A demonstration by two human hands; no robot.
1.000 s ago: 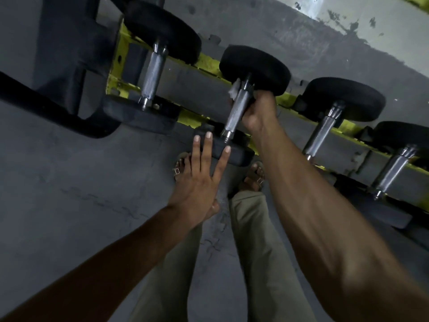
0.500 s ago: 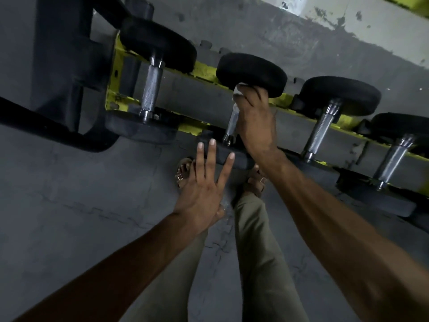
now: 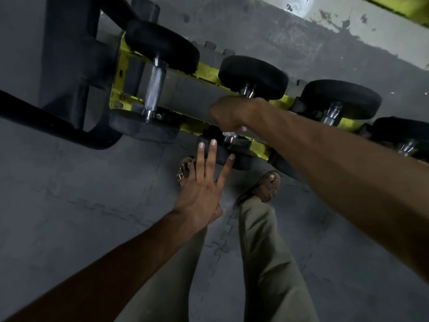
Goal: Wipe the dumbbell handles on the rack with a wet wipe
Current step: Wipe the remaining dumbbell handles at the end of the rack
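Of the two hands, the right hand [image 3: 228, 115] is clenched round the steel handle of the second black round-headed dumbbell [image 3: 253, 76], hiding nearly all of that handle. A small pale scrap, seemingly the white wet wipe [image 3: 229, 134], shows just under the fist. The left hand [image 3: 204, 182] is released, fingers straight and spread, its fingertips over the rim of that dumbbell's near head; whether they touch it cannot be told.

That dumbbell lies across the yellow-railed, black-framed rack [image 3: 209, 73], low over the floor. It sits between a first dumbbell with a bare knurled steel handle [image 3: 155, 89] and a third dumbbell [image 3: 341, 98]; a fourth dumbbell [image 3: 404, 133] sits at the right edge.

Grey interlocking mat floor [image 3: 69, 205] runs under everything and meets a pale scuffed wall [image 3: 348, 24] behind the rack. A black curved frame tube [image 3: 46, 126] juts out left of the rack. Olive trouser legs [image 3: 267, 252] and tan sandals [image 3: 264, 189] stand just before the near rail. Open floor spreads wide to the left and lower right.
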